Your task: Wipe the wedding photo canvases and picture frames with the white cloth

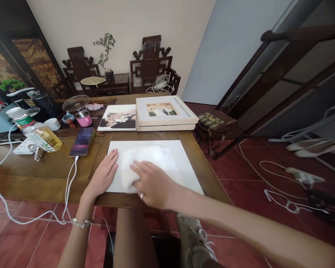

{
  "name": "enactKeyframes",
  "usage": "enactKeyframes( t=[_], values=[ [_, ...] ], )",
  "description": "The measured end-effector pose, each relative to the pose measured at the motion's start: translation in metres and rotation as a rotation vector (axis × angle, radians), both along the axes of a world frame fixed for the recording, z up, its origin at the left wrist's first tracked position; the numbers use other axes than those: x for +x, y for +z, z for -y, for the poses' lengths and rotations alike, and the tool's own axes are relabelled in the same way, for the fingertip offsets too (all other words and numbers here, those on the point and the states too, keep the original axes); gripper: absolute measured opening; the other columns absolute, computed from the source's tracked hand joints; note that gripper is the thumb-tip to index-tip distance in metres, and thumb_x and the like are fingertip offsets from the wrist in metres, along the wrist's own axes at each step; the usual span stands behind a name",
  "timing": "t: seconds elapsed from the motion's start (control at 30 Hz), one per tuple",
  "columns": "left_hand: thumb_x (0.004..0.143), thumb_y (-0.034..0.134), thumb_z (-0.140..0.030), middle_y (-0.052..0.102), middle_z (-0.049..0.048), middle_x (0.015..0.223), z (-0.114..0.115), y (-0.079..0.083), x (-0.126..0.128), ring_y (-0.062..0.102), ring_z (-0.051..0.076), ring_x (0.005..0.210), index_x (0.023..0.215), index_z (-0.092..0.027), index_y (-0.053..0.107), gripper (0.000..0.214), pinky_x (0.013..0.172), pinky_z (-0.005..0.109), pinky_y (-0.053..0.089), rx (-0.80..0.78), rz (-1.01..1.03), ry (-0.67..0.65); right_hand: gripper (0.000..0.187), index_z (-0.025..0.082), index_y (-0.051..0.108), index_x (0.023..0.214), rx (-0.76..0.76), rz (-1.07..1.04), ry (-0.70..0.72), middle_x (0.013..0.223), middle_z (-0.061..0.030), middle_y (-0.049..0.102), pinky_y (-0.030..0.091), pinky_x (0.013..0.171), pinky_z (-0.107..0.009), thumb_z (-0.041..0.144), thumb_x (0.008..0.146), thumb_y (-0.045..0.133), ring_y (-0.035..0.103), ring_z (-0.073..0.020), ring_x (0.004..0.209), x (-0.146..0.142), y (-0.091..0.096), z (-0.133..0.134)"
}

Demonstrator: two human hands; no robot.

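A flat white board [181, 163] lies on the wooden table near its front edge, with a glossy patch of light on it. My left hand [104, 173] rests flat on the board's left edge, fingers stretched out. Over the left part of the board, my right hand [153, 184] presses down on a white cloth [130, 175]. Its fingers are bent around the cloth, and a ring shows on one of them. The cloth's far edge blends into the white surface, so its full outline is hard to make out.
Behind the board sit framed pictures [167, 123] and a flat photo panel [118, 124]. To the left are a phone [82, 141] on a charging cable, a bottle of yellow liquid [46, 139], a power strip [24, 147] and a pink cup [83, 119]. A bag [210, 123] lies beyond the table's right edge.
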State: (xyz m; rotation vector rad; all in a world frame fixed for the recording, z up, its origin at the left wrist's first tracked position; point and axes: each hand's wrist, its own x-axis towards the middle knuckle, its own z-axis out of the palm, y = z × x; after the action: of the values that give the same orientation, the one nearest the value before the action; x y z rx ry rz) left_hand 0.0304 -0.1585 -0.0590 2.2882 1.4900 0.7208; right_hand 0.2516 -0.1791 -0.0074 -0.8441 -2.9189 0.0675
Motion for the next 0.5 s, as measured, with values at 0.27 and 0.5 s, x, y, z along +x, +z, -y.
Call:
enactKeyframes(
  t=[0.27, 0.5],
  values=[
    [0.097, 0.032, -0.036, 0.035, 0.0075, 0.151, 0.000, 0.000, 0.000, 0.027, 0.021, 0.142, 0.141, -0.019, 0.041, 0.048, 0.117, 0.045, 0.020, -0.002, 0.016, 0.004, 0.031, 0.008, 0.068, 0.108, 0.094, 0.060, -0.138, 0.137, -0.0240, 0.047, 0.028, 0.106, -0.047, 0.018, 0.083, 0.053, 0.037, -0.0355, 0.131, -0.010, -0.006, -0.056],
    [0.097, 0.030, -0.033, 0.035, 0.0060, 0.151, 0.000, 0.000, -0.001, 0.029, 0.021, 0.141, 0.141, -0.022, 0.041, 0.046, 0.117, 0.045, 0.022, 0.003, 0.040, -0.014, 0.025, 0.009, 0.074, 0.089, 0.093, 0.014, 0.103, 0.128, -0.0305, 0.053, 0.034, 0.098, -0.053, 0.023, 0.077, 0.058, 0.047, -0.0427, 0.121, -0.018, 0.000, 0.024]
  ],
)
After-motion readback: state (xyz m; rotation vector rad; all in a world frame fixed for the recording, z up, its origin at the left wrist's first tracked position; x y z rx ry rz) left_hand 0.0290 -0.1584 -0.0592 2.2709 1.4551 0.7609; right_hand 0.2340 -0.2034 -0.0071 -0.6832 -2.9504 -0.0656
